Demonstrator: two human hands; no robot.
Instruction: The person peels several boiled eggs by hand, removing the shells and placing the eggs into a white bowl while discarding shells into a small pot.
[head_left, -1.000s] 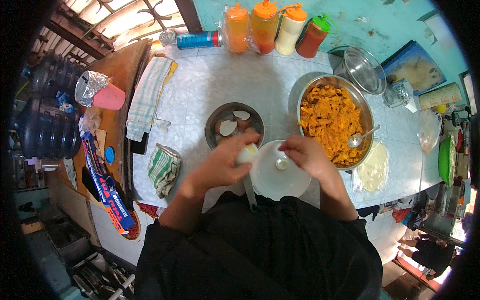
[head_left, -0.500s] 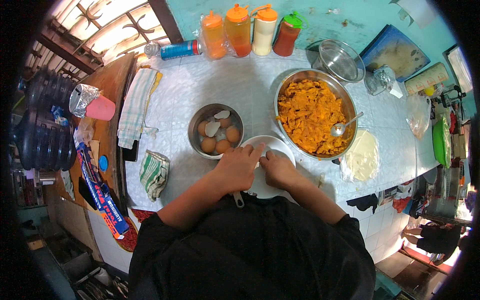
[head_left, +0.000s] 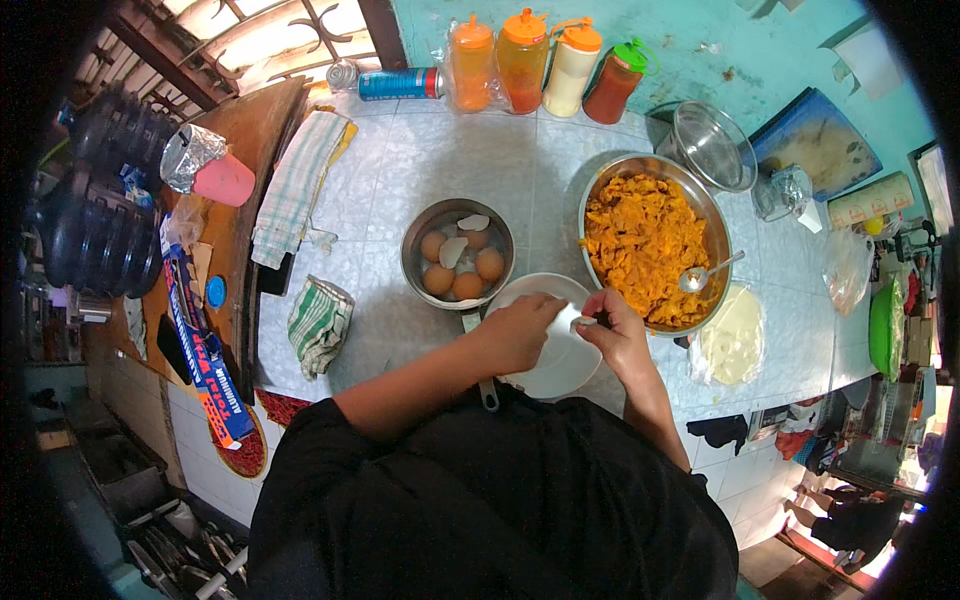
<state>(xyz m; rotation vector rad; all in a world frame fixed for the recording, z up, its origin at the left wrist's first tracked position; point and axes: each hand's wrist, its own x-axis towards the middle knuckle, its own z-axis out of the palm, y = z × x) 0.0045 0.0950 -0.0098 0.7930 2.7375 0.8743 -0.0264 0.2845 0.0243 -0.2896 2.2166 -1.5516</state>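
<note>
My left hand (head_left: 518,335) is closed, its fingertips against a smooth bright white piece (head_left: 568,318) that looks like egg or eggshell. Beside it, my right hand (head_left: 617,335) pinches a small pale bit of what looks like eggshell (head_left: 584,322). Both hands are above a white bowl (head_left: 560,378), whose near rim meets my black shirt. Left of the bowl stands a steel saucepan (head_left: 409,270). Several brown eggs (head_left: 438,279) sit in it, with two white shell-like pieces (head_left: 453,252) among them. Its handle (head_left: 488,394) points toward me.
A large steel basin (head_left: 722,240) of mashed orange food (head_left: 640,240) with a spoon (head_left: 692,279) stands right. Near it lies a pale dough round (head_left: 730,342). Cloths (head_left: 318,325) lie left; capped squeeze bottles (head_left: 522,62) line the wall. A person (head_left: 850,525) is far right.
My hands have come up from the bowl and my right hand has turned, showing the white piece between them. The whole view has shifted, so the tabletop things appear further right.
</note>
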